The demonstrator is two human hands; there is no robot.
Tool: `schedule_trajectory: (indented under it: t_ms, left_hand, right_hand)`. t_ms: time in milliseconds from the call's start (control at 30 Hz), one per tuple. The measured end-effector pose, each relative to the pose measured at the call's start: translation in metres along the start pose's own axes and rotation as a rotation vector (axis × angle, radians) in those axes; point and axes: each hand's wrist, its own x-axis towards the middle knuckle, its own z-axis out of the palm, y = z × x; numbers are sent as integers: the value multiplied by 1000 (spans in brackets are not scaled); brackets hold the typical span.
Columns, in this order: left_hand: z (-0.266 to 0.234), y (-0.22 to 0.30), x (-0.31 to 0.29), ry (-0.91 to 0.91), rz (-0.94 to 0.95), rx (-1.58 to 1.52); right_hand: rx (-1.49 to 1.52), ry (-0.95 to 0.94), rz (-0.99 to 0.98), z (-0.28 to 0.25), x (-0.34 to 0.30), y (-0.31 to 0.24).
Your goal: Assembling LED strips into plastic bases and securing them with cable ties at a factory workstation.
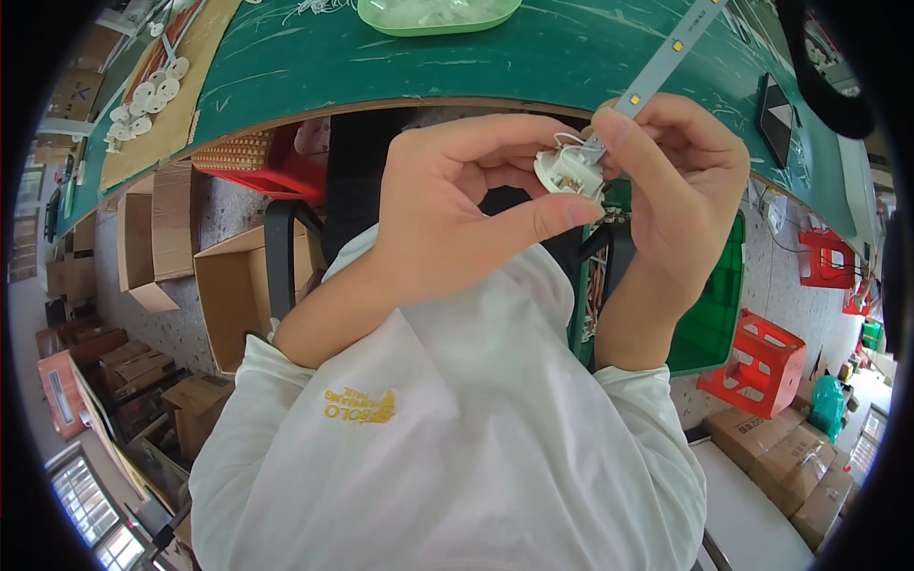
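My left hand point(457, 195) pinches a white round plastic end cap point(562, 173) between thumb and fingers, with small metal parts showing inside it. In my right hand point(681, 181), thumb and fingers grip the lower end of a narrow LED strip board point(655, 78) with yellow chips, slanting up and to the right. Thin white wires point(568, 139) loop between the board's lower end and the cap. Both hands are close together above my lap, just off the table's front edge. The fingertips partly hide where board and cap meet.
The green worktable point(305, 62) carries a light green tray point(438, 29) of small clear pieces, several white round caps point(152, 95) at left and a black flat device point(776, 122) at right. Beside me are an open cardboard box point(224, 309), a green bin point(716, 319) and a red stool point(762, 366).
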Motion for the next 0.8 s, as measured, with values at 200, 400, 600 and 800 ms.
schedule_trajectory:
  t_ms: [200, 400, 600, 800]
  left_hand:
    - [2, 13, -5, 25, -89, -66]
    - [0, 20, -10, 14, -86, -68]
    - [-2, 21, -13, -5, -16, -22]
    - [-4, 22, -13, -19, 15, 7]
  right_hand:
    - [-86, -29, 41, 3, -2, -7]
    - [57, -97, 57, 2, 1, -4]
    - [120, -224, 106, 1, 3, -4]
    - [291, -343, 117, -2, 7, 6]
